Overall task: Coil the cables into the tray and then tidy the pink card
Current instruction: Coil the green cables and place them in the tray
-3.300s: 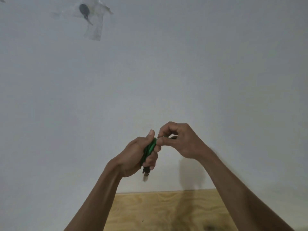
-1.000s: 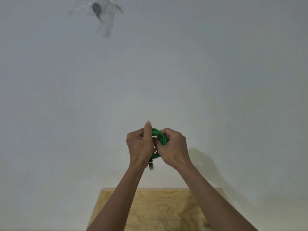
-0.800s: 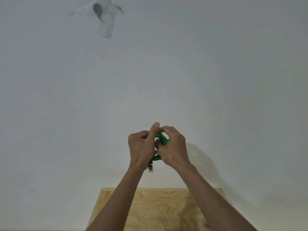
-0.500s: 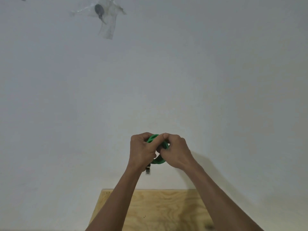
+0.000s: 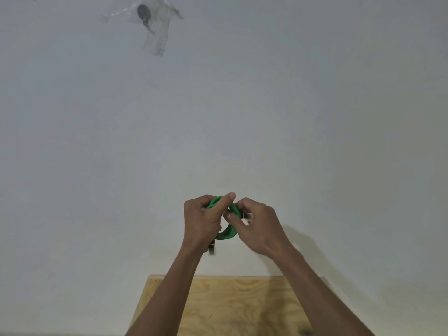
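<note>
A green cable (image 5: 229, 235) is wound into a small coil and held up in front of a white wall. My left hand (image 5: 202, 221) grips the coil's left side, thumb raised over its top. My right hand (image 5: 257, 229) pinches the cable's free end, and a metal plug (image 5: 246, 216) shows at its fingertips. A second plug (image 5: 211, 248) hangs below my left hand. No tray or pink card is in view.
A plywood surface (image 5: 242, 304) lies below my forearms at the bottom of the view. High on the wall, a dark small object under clear tape (image 5: 155, 25) is stuck at the upper left.
The loose cable has been wound into a tight coil. In the last half second my right hand has pulled the plug end out to the right of the coil.
</note>
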Demonstrator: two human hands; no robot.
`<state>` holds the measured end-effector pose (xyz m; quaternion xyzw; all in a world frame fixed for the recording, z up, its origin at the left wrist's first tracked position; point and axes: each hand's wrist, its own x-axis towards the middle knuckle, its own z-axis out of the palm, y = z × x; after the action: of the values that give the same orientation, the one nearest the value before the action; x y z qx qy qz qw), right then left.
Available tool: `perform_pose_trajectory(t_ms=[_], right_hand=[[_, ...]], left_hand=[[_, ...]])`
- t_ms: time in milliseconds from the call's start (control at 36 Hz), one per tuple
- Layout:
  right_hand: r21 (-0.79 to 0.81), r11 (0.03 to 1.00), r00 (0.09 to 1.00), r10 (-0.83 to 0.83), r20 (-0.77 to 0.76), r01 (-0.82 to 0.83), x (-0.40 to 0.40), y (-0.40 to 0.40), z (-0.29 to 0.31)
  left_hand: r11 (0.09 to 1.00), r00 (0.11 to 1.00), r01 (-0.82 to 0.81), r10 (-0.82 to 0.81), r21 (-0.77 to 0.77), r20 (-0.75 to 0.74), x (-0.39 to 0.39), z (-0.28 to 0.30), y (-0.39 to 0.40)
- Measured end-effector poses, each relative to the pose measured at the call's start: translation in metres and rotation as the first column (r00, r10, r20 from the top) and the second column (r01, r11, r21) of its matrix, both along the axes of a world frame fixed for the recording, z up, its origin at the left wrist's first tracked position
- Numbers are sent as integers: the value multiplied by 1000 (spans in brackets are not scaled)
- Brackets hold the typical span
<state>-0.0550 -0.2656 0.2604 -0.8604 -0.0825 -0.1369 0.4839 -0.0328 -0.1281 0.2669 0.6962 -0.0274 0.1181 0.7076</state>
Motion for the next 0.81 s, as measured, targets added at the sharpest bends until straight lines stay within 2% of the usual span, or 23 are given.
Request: perform_pose_trajectory(t_ms=[111, 222, 361, 472, 667, 806], right_hand=[[27, 997, 998, 68, -8, -68, 1, -2, -2], [103, 995, 998, 10, 57, -16, -1, 2, -12], [-23, 992, 953, -113, 281, 124, -2, 9, -24], [-139, 948, 870, -198, 452, 288, -1, 13, -28], [-107, 934, 873, -273, 404, 342, 0, 22, -30], [-169, 933, 888, -231, 398, 318, -2, 22, -30]], left_hand=[[1000, 1000, -5, 4, -28, -15, 0, -4, 0], [1000, 1000, -1, 1, -14, -19, -1, -8, -2], [999, 999, -29, 28, -27, -28, -1, -11, -8], [996, 996, -86, 86, -39, -4, -1, -11, -15], [980, 980, -199, 199, -19, 13, 1, -18, -21], [965, 965, -260, 261, -32, 7, -1, -27, -19]])
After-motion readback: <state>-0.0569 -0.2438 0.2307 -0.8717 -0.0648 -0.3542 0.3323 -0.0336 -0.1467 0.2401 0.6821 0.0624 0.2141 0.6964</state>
